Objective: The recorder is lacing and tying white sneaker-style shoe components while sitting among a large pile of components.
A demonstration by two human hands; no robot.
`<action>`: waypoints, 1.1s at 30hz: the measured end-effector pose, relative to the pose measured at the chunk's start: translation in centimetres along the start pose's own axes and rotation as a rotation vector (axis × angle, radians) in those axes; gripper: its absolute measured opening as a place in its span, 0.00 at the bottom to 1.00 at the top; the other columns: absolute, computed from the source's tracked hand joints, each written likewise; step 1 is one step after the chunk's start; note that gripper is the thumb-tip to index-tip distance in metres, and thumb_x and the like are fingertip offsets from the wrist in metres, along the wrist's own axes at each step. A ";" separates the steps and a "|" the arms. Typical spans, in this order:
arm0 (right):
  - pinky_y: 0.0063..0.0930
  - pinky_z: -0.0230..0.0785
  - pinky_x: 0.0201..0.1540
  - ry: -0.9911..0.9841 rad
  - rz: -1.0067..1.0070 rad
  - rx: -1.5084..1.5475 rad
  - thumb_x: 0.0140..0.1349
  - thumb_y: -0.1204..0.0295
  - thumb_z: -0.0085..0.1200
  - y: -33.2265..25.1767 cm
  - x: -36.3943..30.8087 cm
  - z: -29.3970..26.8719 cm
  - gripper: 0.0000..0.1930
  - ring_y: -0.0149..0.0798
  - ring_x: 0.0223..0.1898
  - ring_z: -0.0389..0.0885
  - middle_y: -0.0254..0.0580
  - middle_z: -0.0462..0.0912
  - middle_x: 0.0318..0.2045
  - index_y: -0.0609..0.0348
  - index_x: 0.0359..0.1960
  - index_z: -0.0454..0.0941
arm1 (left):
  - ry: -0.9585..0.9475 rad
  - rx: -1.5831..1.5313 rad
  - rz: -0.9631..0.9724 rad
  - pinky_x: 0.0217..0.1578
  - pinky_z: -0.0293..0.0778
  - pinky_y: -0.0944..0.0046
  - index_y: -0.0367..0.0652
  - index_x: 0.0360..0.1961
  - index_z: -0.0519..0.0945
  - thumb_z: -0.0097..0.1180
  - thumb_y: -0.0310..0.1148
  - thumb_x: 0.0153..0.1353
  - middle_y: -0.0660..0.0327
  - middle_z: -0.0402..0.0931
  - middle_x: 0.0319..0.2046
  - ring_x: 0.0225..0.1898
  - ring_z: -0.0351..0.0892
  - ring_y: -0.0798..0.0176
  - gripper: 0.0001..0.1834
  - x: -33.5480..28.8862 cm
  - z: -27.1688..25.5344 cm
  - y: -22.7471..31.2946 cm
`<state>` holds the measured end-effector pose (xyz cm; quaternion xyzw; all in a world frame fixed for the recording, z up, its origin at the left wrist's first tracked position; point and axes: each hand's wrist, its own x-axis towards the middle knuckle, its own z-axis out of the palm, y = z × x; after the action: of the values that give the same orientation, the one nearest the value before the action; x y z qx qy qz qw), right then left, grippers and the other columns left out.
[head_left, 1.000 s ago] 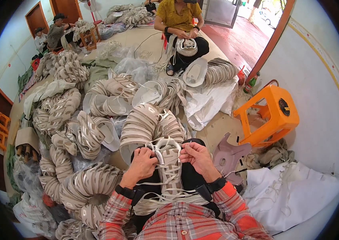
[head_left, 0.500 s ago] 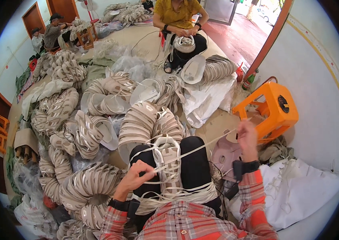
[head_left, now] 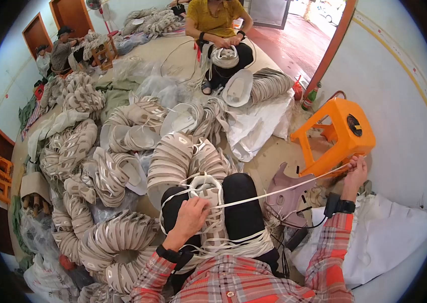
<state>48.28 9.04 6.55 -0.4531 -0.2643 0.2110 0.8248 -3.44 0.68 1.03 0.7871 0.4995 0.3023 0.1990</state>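
Note:
A beige and white shoe upper, partly laced, rests between my black-clad knees. My left hand is closed on its left edge by the eyelets; the fingertips partly hide the grip. From beside those fingers a flat cream shoelace runs taut up to the right. Its far end is pinched in my right hand, raised out beside the orange stool. A bundle of loose cream laces lies across my lap below the upper.
Nested rows of similar uppers cover the floor to the left and ahead. An orange plastic stool stands at right, near a mauve plastic piece and white sacking. Opposite sits a person in a mustard top, handling another upper.
My right hand has moved outward to the right, drawing the lace out longer and straight. My left hand has shifted right onto the upper. The view has tilted slightly.

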 end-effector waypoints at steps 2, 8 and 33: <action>0.18 0.66 0.24 0.044 0.002 -0.056 0.63 0.70 0.48 -0.6 -0.4 -0.4 0.09 0.27 0.22 0.73 0.37 0.75 0.25 0.63 0.38 0.71 | -0.027 0.022 -0.046 0.35 0.65 0.57 0.43 0.34 0.75 0.56 0.28 0.49 0.57 0.72 0.30 0.33 0.71 0.50 0.09 0.3 0.3 0.6; 0.26 0.70 0.30 -0.910 -0.190 -0.899 0.50 0.81 0.45 3.6 -18.3 8.3 0.13 0.39 0.27 0.78 0.43 0.78 0.27 0.61 0.38 0.76 | 0.064 -0.040 -0.091 0.32 0.68 0.56 0.41 0.34 0.76 0.55 0.29 0.51 0.54 0.73 0.27 0.31 0.73 0.48 0.08 1.8 2.1 2.0; 0.35 0.55 0.38 -1.303 -0.363 -0.859 0.42 0.78 0.51 6.4 -29.8 14.3 0.11 0.44 0.34 0.67 0.40 0.71 0.26 0.58 0.30 0.69 | -0.179 0.254 -0.160 0.31 0.71 0.55 0.44 0.27 0.78 0.51 0.28 0.49 0.58 0.73 0.24 0.32 0.75 0.53 0.05 3.5 2.5 1.7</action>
<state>15.59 3.82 0.20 -0.4663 -0.8208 0.1754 0.2794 0.46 3.13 1.18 0.7873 0.5751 0.1485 0.1654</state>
